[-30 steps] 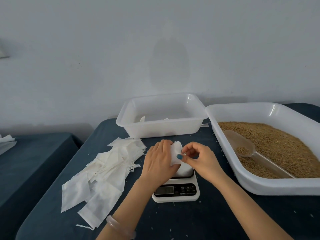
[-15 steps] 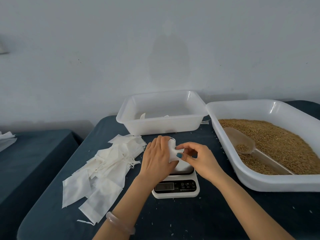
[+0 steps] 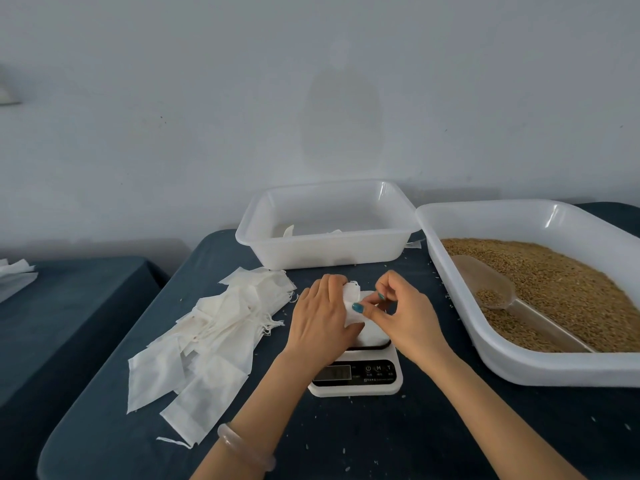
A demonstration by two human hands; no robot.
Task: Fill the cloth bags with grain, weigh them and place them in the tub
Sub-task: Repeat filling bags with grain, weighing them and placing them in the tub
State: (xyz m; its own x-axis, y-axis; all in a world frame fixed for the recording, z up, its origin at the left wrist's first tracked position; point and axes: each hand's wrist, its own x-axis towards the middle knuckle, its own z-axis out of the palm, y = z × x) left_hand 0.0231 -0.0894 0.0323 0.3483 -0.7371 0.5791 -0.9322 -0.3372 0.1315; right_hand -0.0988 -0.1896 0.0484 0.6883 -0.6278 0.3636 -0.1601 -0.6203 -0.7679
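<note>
On the bench (image 3: 346, 441), a scale (image 3: 356, 377) carries a white bag (image 3: 351, 301). The left hand (image 3: 320, 317) curls round its side; the right hand (image 3: 401, 317) pinches its top. Empty bags (image 3: 214, 334) lie left, grain (image 3: 554, 285) right, the tub (image 3: 329, 252) behind.

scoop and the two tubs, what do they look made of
The scoop looks like clear, brownish-tinted plastic: grain seems to show through its bowl and handle. The small tub and the grain tub look like translucent white plastic with a glossy finish: light glints on their rims.
</note>
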